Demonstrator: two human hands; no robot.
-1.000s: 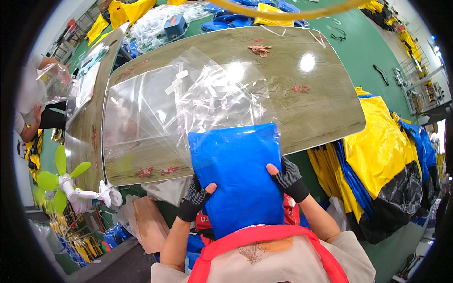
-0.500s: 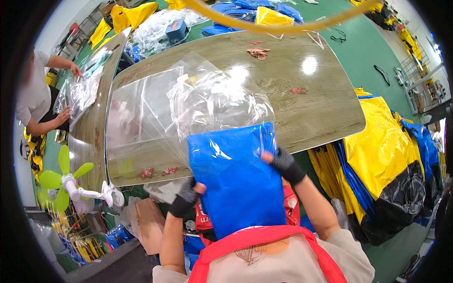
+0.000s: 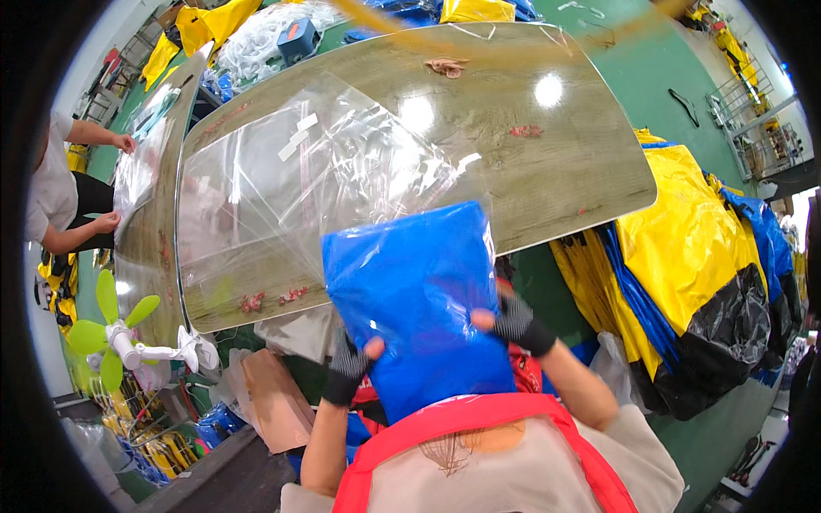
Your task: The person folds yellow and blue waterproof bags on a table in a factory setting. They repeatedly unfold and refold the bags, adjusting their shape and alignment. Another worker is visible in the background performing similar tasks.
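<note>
A folded blue plastic sheet lies between my hands, its far end overhanging the near table edge. Its glossy surface looks covered by clear film, though where the film ends near me I cannot tell. My left hand, in a dark fingerless glove, grips the sheet's left side with the thumb on top. On the right side my right hand, gloved alike, holds it with the thumb on top too. Fingers underneath are hidden. Beyond the sheet, crumpled clear plastic bags spread over the wood-patterned table.
A small fan with green blades stands at the table's left corner. Yellow and blue sheets are heaped at the right. Across a second table, a person's hands handle clear bags. A brown cloth lies far back.
Both hands have slid nearer to me along the blue sheet's sides. The view has shifted a little, and the clear plastic beyond the sheet lies flatter. The other person's hands have shifted.
</note>
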